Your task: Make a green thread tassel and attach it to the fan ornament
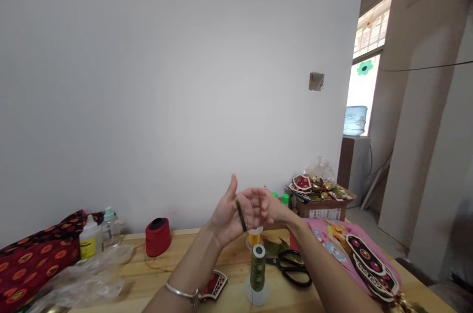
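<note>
My left hand (231, 217) is raised above the table, palm turned towards me, thumb up and fingers stretched. A band of green thread (241, 214) is wound around its palm. Against the left fingertips is my right hand (276, 210), its fingers bent and partly hidden; anything in them is too small to make out. Below the hands, a spool of green thread (257, 271) stands upright on a white base. Behind it is a spool of yellow thread (254, 238). Black-handled scissors (295, 269) lie just right of the green spool.
On the left are a red thread cone (157, 238), two bottles, clear plastic bags (86, 276) and patterned red-black cloth (40, 263). A decorated piece (216, 284) lies near my left forearm. At right, a filled cardboard box (321, 207) stands behind pink cloth (347, 234) with ornaments.
</note>
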The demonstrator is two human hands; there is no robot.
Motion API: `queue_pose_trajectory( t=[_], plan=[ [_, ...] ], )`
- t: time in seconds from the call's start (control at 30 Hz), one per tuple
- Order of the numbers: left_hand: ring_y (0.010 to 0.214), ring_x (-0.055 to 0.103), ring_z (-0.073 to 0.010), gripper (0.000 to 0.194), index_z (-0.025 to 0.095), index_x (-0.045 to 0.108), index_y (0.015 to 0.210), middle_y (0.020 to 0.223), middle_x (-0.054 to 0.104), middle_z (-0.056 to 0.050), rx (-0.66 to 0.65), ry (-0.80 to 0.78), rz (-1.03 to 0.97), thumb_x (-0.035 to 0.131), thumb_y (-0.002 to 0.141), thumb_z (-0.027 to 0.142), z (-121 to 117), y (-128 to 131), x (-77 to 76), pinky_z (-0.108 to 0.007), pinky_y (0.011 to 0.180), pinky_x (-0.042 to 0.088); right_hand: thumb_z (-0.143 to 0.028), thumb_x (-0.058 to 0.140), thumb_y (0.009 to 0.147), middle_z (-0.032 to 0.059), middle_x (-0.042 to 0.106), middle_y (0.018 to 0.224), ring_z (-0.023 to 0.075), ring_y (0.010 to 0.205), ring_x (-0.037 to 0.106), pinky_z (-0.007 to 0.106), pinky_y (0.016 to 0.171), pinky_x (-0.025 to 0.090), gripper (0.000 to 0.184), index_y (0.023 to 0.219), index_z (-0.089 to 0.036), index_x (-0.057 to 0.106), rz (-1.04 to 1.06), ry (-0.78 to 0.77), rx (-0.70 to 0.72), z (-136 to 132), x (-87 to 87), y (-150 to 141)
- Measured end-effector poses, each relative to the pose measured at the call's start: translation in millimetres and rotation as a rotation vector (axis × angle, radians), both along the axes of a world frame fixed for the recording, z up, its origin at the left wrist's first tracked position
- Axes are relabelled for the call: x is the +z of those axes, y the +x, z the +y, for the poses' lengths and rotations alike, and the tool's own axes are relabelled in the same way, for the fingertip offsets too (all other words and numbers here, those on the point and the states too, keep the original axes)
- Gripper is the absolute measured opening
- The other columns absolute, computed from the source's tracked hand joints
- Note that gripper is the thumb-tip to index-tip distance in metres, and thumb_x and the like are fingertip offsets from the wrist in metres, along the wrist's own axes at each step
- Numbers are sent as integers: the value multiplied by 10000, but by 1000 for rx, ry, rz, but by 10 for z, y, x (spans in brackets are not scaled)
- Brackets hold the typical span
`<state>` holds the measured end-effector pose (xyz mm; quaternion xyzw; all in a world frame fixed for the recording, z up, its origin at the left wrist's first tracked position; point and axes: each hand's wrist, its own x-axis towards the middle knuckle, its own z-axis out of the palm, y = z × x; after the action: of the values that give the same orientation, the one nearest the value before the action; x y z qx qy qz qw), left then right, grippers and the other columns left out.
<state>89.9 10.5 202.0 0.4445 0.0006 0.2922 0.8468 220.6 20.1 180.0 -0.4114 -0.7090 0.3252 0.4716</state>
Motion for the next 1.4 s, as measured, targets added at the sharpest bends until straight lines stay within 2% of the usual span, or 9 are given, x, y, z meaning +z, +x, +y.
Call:
queue_pose_trajectory(
  t=[0.17, 0.27, 0.5, 0.63, 0.83, 0.97, 1.1, 1.27, 1.4],
  plan=[
    [600, 538, -166, 632, 116, 615, 802, 636, 558, -60, 22, 38, -209, 213, 771, 603, -99, -60, 482, -393, 682, 461, -329, 537, 711, -9, 562, 636, 97, 597, 503, 216, 561, 413, 228, 681, -113, 602, 49, 89, 51, -120, 404, 106],
    [638, 548, -169, 582, 164, 599, 887, 686, 568, -55, 34, -6, -345, 267, 748, 620, -232, -163, 542, -398, 695, 473, -331, 535, 731, -27, 519, 590, 82, 561, 445, 194, 531, 368, 224, 693, -123, 611, 44, 158, 16, -304, 351, 65],
    [935, 519, -219, 603, 238, 436, 1193, 988, 571, -106, 215, -155, -405, 376, 720, 607, -190, -412, 67, -505, 930, 280, -240, 494, 796, -13, 520, 543, 88, 529, 454, 178, 506, 333, 208, 691, -138, 641, -261, 419, -123, -634, -460, -192],
    [974, 500, -238, 623, 214, 344, 1261, 1015, 564, -129, 317, -149, -335, 340, 756, 578, -95, -488, -163, -522, 925, 260, -291, 376, 858, 10, 530, 529, 90, 480, 481, 177, 453, 325, 337, 693, -139, 628, -358, 660, -167, -709, -673, -254],
    [965, 512, -254, 691, 101, 460, 1169, 972, 603, -165, 339, -116, -66, 219, 765, 608, -124, -411, -435, -407, 873, 333, -305, 340, 869, -2, 546, 559, 85, 443, 479, 189, 396, 270, 340, 683, -196, 603, -531, 778, -245, -789, -546, -291],
    [749, 584, -211, 730, 87, 601, 960, 772, 650, -120, 184, -74, 155, 131, 767, 613, -240, -333, -687, -332, 757, 391, -255, 473, 820, -11, 594, 691, 93, 589, 535, 191, 476, 298, 157, 741, -207, 601, -631, 680, -165, -781, -363, -278],
    [629, 567, -187, 780, 87, 647, 779, 656, 638, -100, 78, 26, 308, 138, 716, 674, -334, -307, -855, -309, 676, 391, -263, 591, 747, -24, 572, 632, 96, 544, 490, 208, 464, 264, 83, 705, -200, 625, -770, 547, -161, -693, -226, -258],
    [539, 480, -158, 903, 85, 648, 624, 603, 592, -102, -14, 121, 414, 65, 596, 774, -348, -311, -896, -265, 569, 337, -199, 644, 695, -46, 513, 570, 72, 532, 445, 170, 486, 295, 31, 712, -176, 657, -530, 451, 33, -545, -160, -264],
    [476, 386, -119, 957, 63, 670, 663, 556, 531, -66, -46, 168, 547, 64, 564, 796, -350, -377, -940, -214, 484, 242, -171, 631, 683, -60, 463, 533, 56, 490, 395, 152, 430, 276, 40, 679, -147, 663, -230, 187, 189, -449, -222, -280]
  ],
)
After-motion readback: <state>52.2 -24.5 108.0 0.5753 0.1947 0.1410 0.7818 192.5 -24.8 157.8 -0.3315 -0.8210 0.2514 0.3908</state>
